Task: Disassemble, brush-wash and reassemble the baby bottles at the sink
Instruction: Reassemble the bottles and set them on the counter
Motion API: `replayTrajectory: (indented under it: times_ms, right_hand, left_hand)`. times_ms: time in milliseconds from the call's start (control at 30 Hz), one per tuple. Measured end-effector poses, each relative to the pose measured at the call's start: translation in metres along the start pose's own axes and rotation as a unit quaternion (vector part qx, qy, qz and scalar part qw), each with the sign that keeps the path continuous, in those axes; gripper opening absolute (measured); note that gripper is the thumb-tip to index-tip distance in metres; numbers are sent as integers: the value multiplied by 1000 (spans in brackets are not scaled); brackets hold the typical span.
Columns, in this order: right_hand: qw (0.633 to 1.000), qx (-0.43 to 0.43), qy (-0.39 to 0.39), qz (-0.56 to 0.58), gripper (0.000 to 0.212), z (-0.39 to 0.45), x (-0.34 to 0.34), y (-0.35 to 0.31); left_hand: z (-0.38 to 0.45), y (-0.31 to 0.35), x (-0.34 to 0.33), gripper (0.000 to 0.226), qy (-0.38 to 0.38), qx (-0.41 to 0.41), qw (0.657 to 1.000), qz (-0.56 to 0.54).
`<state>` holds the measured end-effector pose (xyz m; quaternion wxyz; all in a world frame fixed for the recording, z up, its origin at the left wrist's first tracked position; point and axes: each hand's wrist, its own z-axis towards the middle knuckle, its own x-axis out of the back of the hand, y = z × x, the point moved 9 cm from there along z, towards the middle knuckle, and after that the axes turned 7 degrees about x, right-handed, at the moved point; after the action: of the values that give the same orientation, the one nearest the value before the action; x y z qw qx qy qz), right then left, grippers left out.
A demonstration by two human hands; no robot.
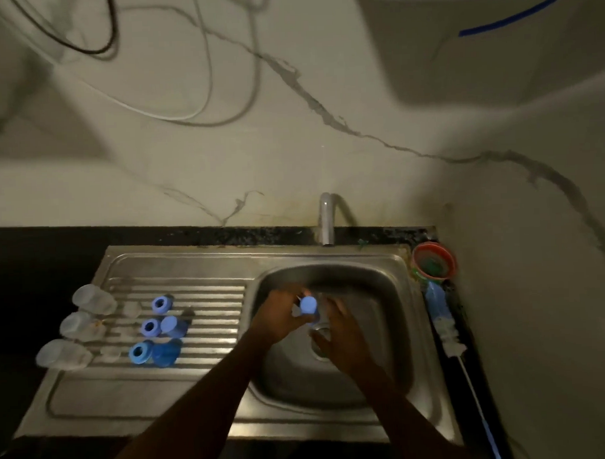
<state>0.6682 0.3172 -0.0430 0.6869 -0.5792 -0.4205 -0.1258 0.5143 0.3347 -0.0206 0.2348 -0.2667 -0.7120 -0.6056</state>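
Head view: Over the stainless steel sink basin [382, 295], the left hand [280, 319] grips a clear baby bottle with light-blue cap [309, 306]. The right hand [339, 334], at the bottle's 4 o'clock, has curled fingers; whether it grips anything is indeterminable. A long-handled blue bottle brush [441, 313] lies at the basin's 3 o'clock.

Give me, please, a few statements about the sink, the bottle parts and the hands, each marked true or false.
1. Three clear bottle bodies lie at the left edge of the drainboard. True.
2. The bottle brush is in the right hand. False: it lies on the counter right of the sink.
3. Both hands are over the basin, the left hand holding a bottle with a blue cap. True.
4. The orange bowl sits on the drainboard. False: it stands at the sink's far right corner.
5. Blue rings lie on the drainboard. True.
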Motion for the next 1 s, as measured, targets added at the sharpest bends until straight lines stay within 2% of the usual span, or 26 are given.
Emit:
replayTrajectory:
  times_ms: [67,167,267,333,500,567,700,800,900,1000]
  right_hand:
    - [999,29,-10,19,65,18,-31,-34]
    - [996,48,26,73,51,48,-58,-66]
    - [995,55,-9,82,36,73,-89,-108]
    - [995,65,-19,75,30,91,-118,-132]
    - [998,53,-11,13,43,133,-183,-164]
    - [999,31,-12,1,39,141,-202,-174]
    - [1000,9,-14,-9,28,157,-224,-196]
    - [999,-2,-39,-14,29,162,-242,-204]
    - [999,-19,-45,-19,36,158,-247,-205]
    - [998,-46,-19,-46,69,148,-236,-208]
  left_hand:
    - [-10,-10,25,30,27,-9,1000,-8]
    - [-26,-39,70,32,80,10,997,-7]
    - [-43,-74,112,39,108,20,994,-27]
    - [-53,-110,140,34,116,32,993,-13]
    - [-73,-194,210,9,143,65,987,34]
    - [-82,-217,232,12,130,68,988,39]
    - [-91,-260,257,33,95,103,988,64]
    - [-95,-284,266,29,51,105,987,107]
    - [-97,-292,264,18,-10,116,980,164]
    - [-98,-309,258,24,-31,92,965,243]
